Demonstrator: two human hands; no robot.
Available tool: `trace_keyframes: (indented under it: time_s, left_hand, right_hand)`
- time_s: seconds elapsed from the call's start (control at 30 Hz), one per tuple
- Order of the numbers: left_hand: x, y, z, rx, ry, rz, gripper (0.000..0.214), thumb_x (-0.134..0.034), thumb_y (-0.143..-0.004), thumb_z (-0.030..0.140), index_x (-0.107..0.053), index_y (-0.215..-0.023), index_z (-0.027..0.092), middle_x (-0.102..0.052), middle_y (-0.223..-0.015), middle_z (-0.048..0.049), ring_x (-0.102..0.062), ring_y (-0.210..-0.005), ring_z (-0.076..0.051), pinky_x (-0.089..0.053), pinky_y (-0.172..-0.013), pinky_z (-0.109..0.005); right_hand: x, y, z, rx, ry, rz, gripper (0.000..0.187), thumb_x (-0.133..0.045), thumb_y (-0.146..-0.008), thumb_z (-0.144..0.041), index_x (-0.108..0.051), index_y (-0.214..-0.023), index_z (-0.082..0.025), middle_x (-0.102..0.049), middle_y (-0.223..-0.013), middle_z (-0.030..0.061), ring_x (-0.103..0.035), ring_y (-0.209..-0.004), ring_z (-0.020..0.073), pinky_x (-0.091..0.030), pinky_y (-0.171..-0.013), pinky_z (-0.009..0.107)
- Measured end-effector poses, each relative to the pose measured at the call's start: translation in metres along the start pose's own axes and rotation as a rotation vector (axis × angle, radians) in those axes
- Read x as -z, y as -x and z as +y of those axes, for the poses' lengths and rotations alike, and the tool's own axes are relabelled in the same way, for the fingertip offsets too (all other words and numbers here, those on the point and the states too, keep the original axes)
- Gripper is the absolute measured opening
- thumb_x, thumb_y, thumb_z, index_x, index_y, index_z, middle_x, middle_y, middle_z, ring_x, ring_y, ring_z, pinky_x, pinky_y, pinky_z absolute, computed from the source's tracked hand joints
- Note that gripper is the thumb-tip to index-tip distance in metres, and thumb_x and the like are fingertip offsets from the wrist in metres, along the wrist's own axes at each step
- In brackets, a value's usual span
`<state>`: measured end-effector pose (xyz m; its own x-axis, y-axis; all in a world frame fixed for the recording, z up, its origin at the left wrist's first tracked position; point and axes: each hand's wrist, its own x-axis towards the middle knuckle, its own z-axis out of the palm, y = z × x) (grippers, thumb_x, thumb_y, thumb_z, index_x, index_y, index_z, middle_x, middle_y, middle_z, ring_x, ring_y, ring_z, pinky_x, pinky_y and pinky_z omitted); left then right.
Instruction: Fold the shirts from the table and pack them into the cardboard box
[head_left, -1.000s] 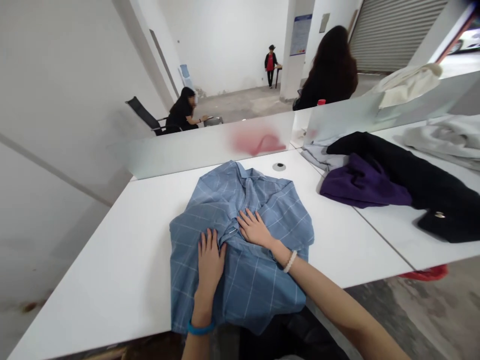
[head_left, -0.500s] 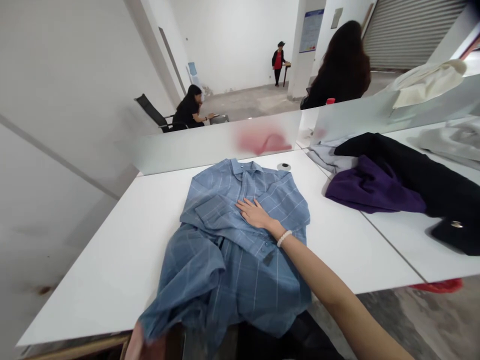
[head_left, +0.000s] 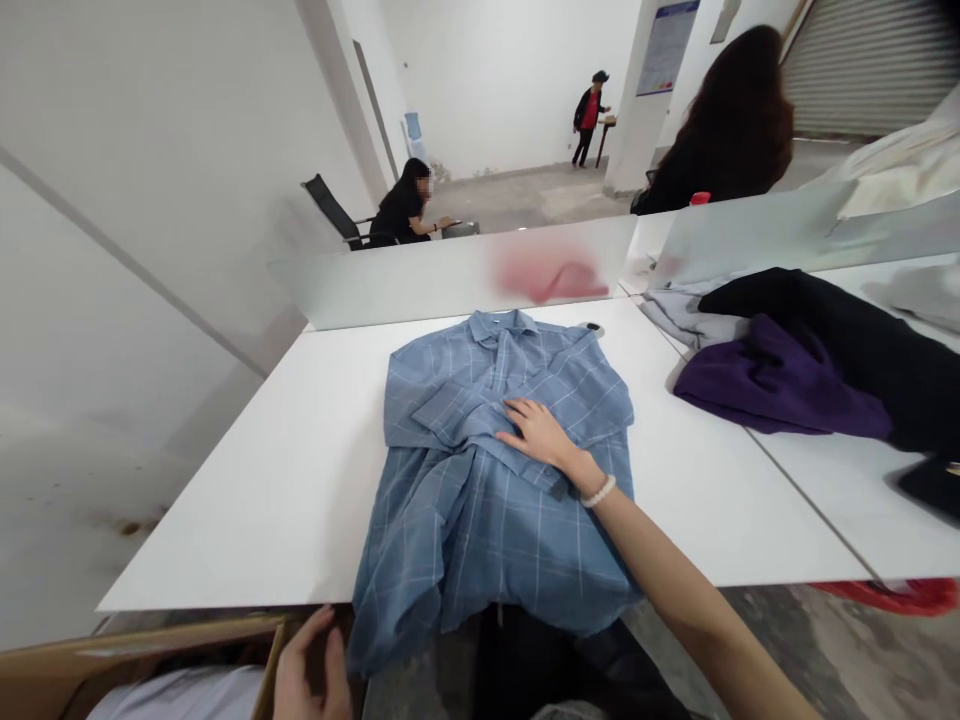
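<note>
A blue checked shirt (head_left: 495, 470) lies on the white table (head_left: 300, 480), collar away from me, its sleeves folded across the chest and its hem hanging over the near edge. My right hand (head_left: 538, 435) rests flat on the folded sleeves, fingers stretched out; a white bead bracelet is on that wrist. My left hand (head_left: 311, 675) is below the table edge at the shirt's lower left corner, beside a cardboard box (head_left: 142, 660). Its fingers are curled, and I cannot make out whether they grip the hem.
A purple garment (head_left: 772, 385) and a black garment (head_left: 847, 345) lie on the adjoining table at right. A frosted divider (head_left: 450, 285) runs along the back. Beyond it one person sits at a desk, another stands with long dark hair, a third stands far off.
My left hand left the shirt's middle and dropped below the table edge. The shirt's lower part got pulled flat toward me. My right hand stayed pressed on the sleeves.
</note>
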<state>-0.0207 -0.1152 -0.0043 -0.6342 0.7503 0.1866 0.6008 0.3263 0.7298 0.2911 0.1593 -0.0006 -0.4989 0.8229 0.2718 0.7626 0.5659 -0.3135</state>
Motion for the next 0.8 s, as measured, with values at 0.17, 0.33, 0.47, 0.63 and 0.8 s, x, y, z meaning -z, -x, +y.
trace_keyframes:
  time_s: [0.17, 0.33, 0.47, 0.63, 0.8]
  left_hand:
    - [-0.04, -0.049, 0.092, -0.486, -0.067, -0.37, 0.034, -0.041, -0.089, 0.044, -0.062, -0.101, 0.02, -0.069, -0.102, -0.008, -0.064, -0.098, -0.024, -0.051, -0.089, -0.041]
    - [-0.115, -0.056, 0.15, -0.926, -0.163, -0.638, 0.039, -0.048, -0.09, 0.036, -0.053, -0.125, 0.02, -0.061, -0.124, -0.009, -0.055, -0.114, -0.024, -0.045, -0.098, -0.042]
    - [-0.159, -0.051, 0.156, -0.839, -0.022, -0.628, 0.034, -0.055, -0.085, 0.039, -0.063, -0.114, 0.022, -0.064, -0.111, -0.009, -0.059, -0.103, -0.026, -0.047, -0.09, -0.042]
    - [-0.176, -0.059, 0.143, -0.693, 0.144, -0.589, 0.026, -0.049, -0.088, 0.039, -0.067, -0.082, 0.022, -0.067, -0.091, -0.0034, -0.064, -0.089, -0.02, -0.049, -0.084, -0.034]
    - [-0.159, -0.095, 0.134, -0.405, 0.266, -0.417, 0.03, -0.048, -0.092, 0.04, -0.063, -0.087, 0.015, -0.065, -0.076, -0.0005, -0.062, -0.066, -0.013, -0.052, -0.064, -0.029]
  right_hand:
    - [-0.009, 0.044, -0.027, -0.018, 0.041, 0.012, 0.03, -0.05, -0.092, -0.033, -0.061, -0.115, -0.016, -0.049, -0.139, 0.0157, -0.041, -0.131, 0.0276, -0.033, -0.106, 0.05]
    - [-0.004, 0.057, -0.04, -0.167, -0.331, 0.15, 0.026, -0.045, -0.094, -0.036, -0.062, -0.09, -0.017, -0.066, -0.111, 0.0116, -0.057, -0.109, 0.0245, -0.041, -0.097, 0.044]
    - [0.03, 0.07, 0.001, -0.561, -0.814, 0.648, 0.03, -0.049, -0.088, -0.047, -0.059, -0.08, -0.019, -0.064, -0.077, 0.0005, -0.059, -0.081, 0.017, -0.048, -0.08, 0.032]
    - [0.078, 0.169, 0.082, -0.915, -1.044, 1.752, 0.011, -0.054, -0.077, -0.032, -0.051, -0.076, -0.021, -0.058, -0.08, -0.002, -0.059, -0.079, 0.0129, -0.049, -0.083, 0.033]
    - [0.084, 0.281, 0.088, -1.092, -0.758, 2.028, 0.03, -0.052, -0.061, -0.013, -0.05, -0.088, -0.026, -0.058, -0.093, -0.0018, -0.065, -0.085, 0.0146, -0.051, -0.085, 0.038]
